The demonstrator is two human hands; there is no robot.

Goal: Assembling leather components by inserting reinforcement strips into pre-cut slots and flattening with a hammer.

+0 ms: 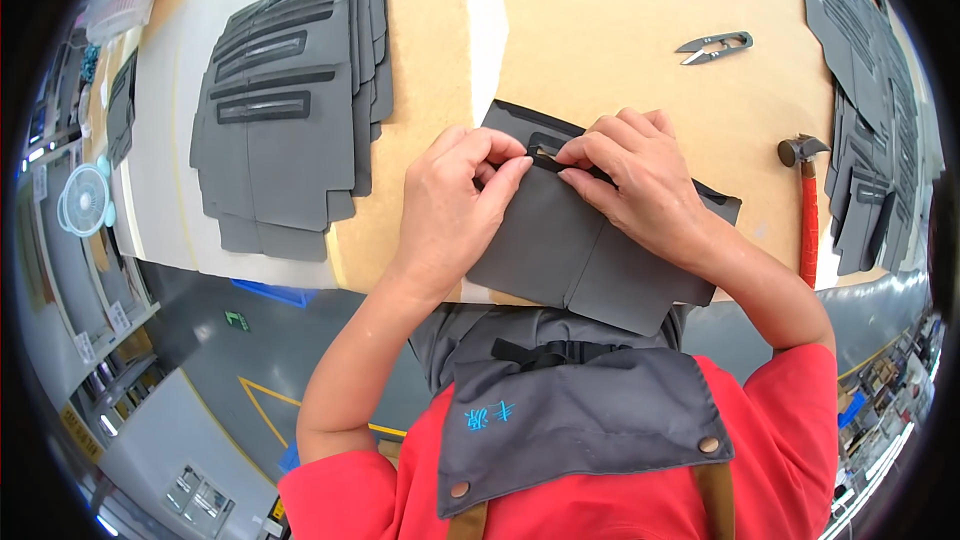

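A dark grey panel (540, 240) of sheet material lies at the front edge of the table, with a crease down its middle and part of it reaching past the edge. Near its far side runs a slot with a black border (543, 152); a pale gap shows at its left end. My left hand (455, 205) pinches the border at that end between thumb and forefinger. Just to the right, my right hand (645, 185) has its thumb and forefinger closed on the same border. My right hand hides the rest of the slot.
Overlapping grey panels with black-bordered slots (290, 150) are piled at the left. More panels (860, 90) lie along the right edge. Thread snips (715, 46) rest at the back right, and a red-handled hammer (808, 210) lies nearer. A small turquoise fan (85, 198) stands far left.
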